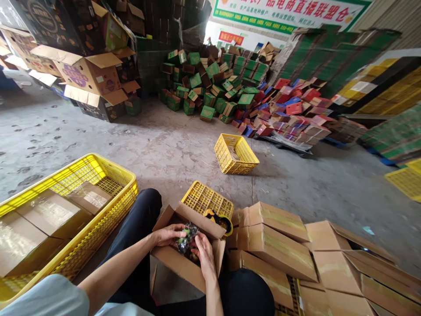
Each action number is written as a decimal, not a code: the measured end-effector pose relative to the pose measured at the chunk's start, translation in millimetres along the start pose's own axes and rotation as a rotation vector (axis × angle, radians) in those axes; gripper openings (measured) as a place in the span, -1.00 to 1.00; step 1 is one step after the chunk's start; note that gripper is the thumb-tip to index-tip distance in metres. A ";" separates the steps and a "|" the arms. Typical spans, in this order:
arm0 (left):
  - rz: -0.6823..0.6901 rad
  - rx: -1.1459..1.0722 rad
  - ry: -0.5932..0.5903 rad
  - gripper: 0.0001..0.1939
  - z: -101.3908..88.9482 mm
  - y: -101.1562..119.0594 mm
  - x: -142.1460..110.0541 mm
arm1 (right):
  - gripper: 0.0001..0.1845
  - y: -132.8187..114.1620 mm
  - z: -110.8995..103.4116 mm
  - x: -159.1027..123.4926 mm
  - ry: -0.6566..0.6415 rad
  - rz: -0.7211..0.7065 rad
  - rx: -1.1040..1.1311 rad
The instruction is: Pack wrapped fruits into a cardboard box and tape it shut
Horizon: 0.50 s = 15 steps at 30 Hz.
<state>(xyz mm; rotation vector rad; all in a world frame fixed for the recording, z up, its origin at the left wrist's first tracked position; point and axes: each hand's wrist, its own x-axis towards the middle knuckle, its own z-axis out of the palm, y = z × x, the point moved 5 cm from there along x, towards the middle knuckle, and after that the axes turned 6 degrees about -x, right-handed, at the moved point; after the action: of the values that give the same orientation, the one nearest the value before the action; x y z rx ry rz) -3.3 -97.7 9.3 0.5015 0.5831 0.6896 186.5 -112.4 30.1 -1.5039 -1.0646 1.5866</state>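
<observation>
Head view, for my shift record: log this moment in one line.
left hand: holding plastic bag; right hand: touching bag; place: at open box

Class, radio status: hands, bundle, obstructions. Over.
Left hand, right hand: both holding wrapped bundle. Bundle over open carton. Tape dispenser beside carton; nothing blocking hands.

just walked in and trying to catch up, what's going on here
A person has the left hand and right hand on a clear-wrapped bundle of dark and green pieces, at the mouth of an open cardboard box. What looks like a tape dispenser is by the box's far side. A yellow crate on the left holds closed boxes, and brown cartons are stacked on the right.
</observation>
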 end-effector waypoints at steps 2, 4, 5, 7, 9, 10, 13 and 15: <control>-0.008 0.021 -0.017 -0.39 0.3 -1.2 0.6 | -0.28 -0.8 -1.9 0.2 0.018 -0.001 0.000; -0.016 0.037 -0.027 -0.36 0.7 -2.7 1.5 | -0.28 -0.9 -1.5 0.3 -0.003 -0.007 -0.017; -0.018 0.040 -0.025 -0.35 0.8 -3.3 2.0 | -0.30 -0.6 -0.7 0.3 -0.019 -0.009 -0.029; -0.019 0.034 -0.006 -0.31 0.5 -4.1 2.8 | -0.37 0.7 0.3 0.5 -0.038 -0.012 -0.044; -0.004 0.020 0.031 -0.31 -0.6 -3.8 3.2 | -0.44 2.1 0.0 1.1 -0.034 -0.014 -0.033; 0.007 0.010 0.052 -0.32 -1.2 -3.2 3.1 | -0.46 2.6 -0.5 1.5 -0.028 -0.017 -0.021; 0.024 -0.010 0.105 -0.35 -3.9 -1.5 2.4 | -0.49 2.9 -3.4 3.2 0.006 -0.030 0.013; 0.013 -0.001 0.129 -0.34 -6.2 -1.3 2.2 | -0.51 2.7 -6.2 3.9 0.038 -0.044 0.034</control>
<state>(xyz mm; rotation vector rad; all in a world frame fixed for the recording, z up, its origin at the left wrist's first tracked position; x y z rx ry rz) -5.4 -95.6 3.3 0.4623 0.7011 0.7385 192.5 -109.3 26.1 -1.4723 -1.0378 1.5331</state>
